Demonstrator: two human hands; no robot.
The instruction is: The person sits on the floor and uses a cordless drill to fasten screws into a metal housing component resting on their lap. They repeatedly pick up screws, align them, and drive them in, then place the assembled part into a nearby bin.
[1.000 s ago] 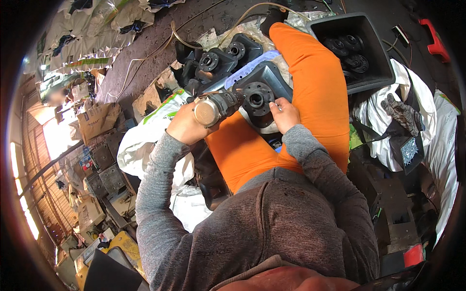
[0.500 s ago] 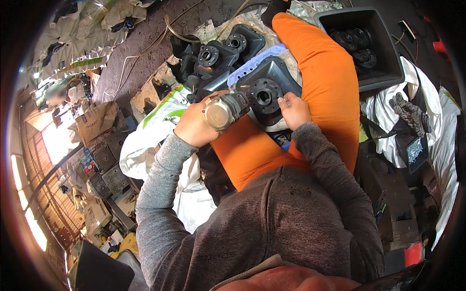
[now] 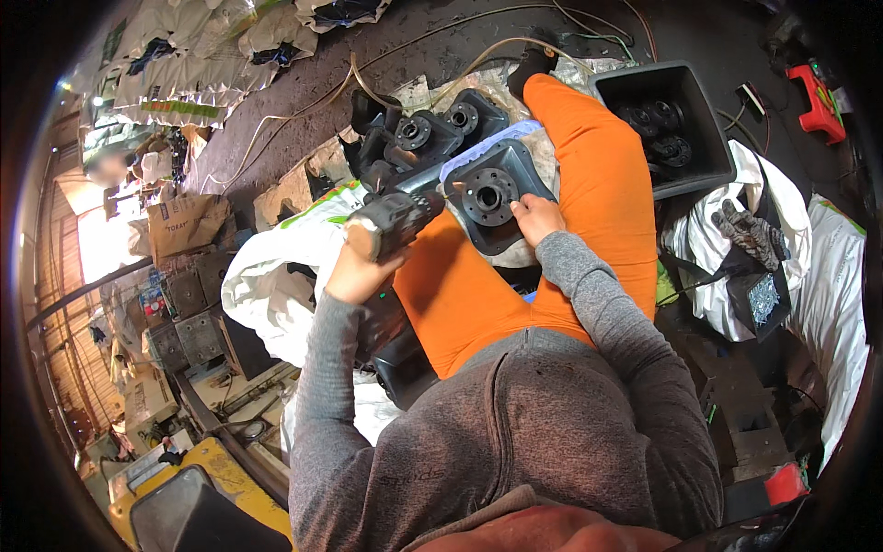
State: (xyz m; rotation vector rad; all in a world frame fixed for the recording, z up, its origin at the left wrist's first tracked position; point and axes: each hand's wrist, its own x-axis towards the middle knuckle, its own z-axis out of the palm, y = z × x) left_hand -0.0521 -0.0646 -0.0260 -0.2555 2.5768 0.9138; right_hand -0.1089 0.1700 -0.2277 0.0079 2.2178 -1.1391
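Observation:
My left hand [image 3: 357, 274] grips the handle of a dark cordless drill [image 3: 394, 221], its nose pointing right. The drill's tip is just left of a black round flange [image 3: 490, 197] with a ring of holes and an open centre. That flange sits on a square, flared black housing [image 3: 515, 166] between my legs. At the flange's right edge, the fingers of my right hand [image 3: 540, 221] are pinched together; what they hold, if anything, is too small to tell.
Several similar black housings [image 3: 432, 133] lie beyond, beside a pale purple perforated strip [image 3: 478, 147]. A black bin [image 3: 727, 170] at far right holds round black flanges. A patterned glove [image 3: 750, 235] and a dark tray of small screws [image 3: 763, 299] lie on white sacking [image 3: 690, 230].
The drill has pulled back left, away from the flange, and more of the flange shows. My right hand stays at the flange's right edge. The head view has shifted slightly.

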